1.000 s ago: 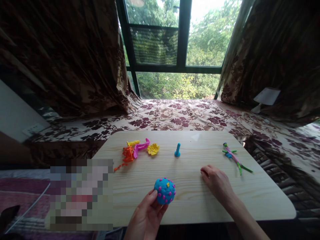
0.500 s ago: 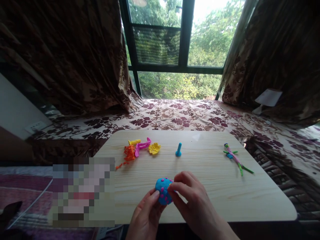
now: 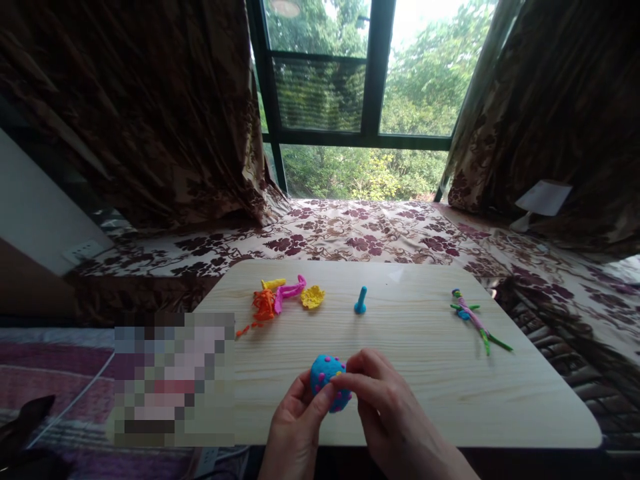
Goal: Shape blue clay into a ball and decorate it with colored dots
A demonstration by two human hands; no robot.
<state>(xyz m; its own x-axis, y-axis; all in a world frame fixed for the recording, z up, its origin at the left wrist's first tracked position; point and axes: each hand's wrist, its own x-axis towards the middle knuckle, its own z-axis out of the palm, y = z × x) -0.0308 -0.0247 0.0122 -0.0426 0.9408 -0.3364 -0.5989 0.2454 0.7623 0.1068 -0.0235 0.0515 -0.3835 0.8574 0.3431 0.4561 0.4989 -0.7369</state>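
A blue modelling-clay ball [image 3: 324, 366] dotted with small pink spots is held in my left hand [image 3: 299, 415], its thumb across the front and its fingers around the side. My right hand [image 3: 387, 400] is closed at the ball's right side, thumb and index finger bent together against it. A speck of yellow clay shows beside the right fingertips; whether anything is pinched between them is hidden. Beyond the ball, a blue clay peg [image 3: 362, 301] with a wider foot stands upright on the table [image 3: 425, 360].
At the back left lie an orange clay clump [image 3: 263, 305], a pink clay strip [image 3: 290, 291], a yellow clay roll [image 3: 273, 284] and a flattened yellow piece [image 3: 313, 297]. A clay figure [image 3: 469, 313] with green limbs lies at the right. Behind are a floral-covered ledge [image 3: 370, 230] and a lamp [image 3: 544, 198].
My left thumb has slid further right across the ball, towards the right fingertips. The right fingers have shifted a little on its surface. The whole view has moved slightly.
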